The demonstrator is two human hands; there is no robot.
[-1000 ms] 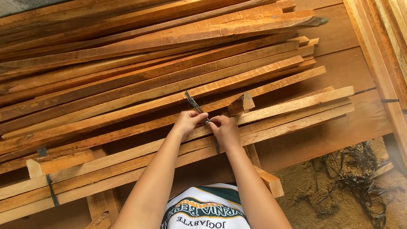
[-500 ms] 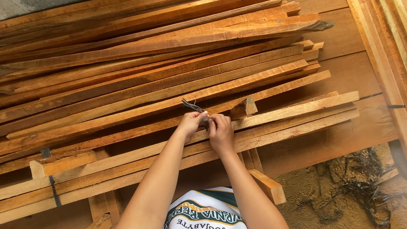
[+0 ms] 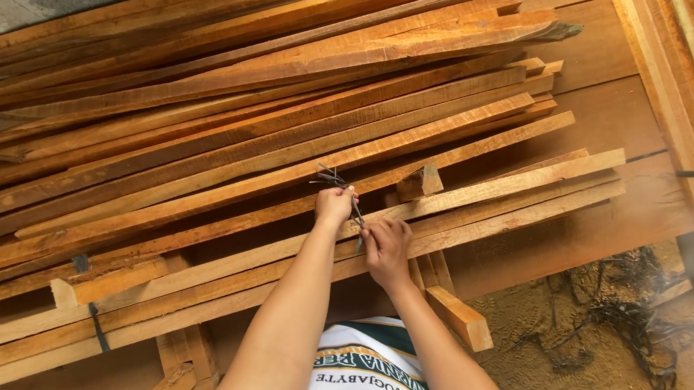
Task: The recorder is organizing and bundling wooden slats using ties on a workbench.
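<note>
Both hands meet over a broad stack of long, rough-sawn orange-brown wooden slats (image 3: 286,121) that runs from near left to far right. The left hand (image 3: 334,206) is curled closed around a small bunch of thin dark metal nails (image 3: 333,178), whose tips fan out past the knuckles. The right hand (image 3: 385,248) is closed in a pinch, apparently on a single dark nail (image 3: 358,218) held between the two hands, though how firmly it grips is hard to tell. Both hands rest on the near slats of the pile, just near of a short wooden offcut block (image 3: 421,181) lying on the stack.

To handle the nail well, I judge that the pinch should stay close to its point, with the bunch kept tilted away so the loose tips do not catch the other fingers.

The slat ends on the right are ragged and staggered, and stop short of a flat wooden board (image 3: 619,102) beneath. To the near right lies sandy ground (image 3: 600,381) with tangled black wire (image 3: 631,324); a sawn wooden block (image 3: 461,318) juts out near the right forearm. Open room lies mostly to the right.
</note>
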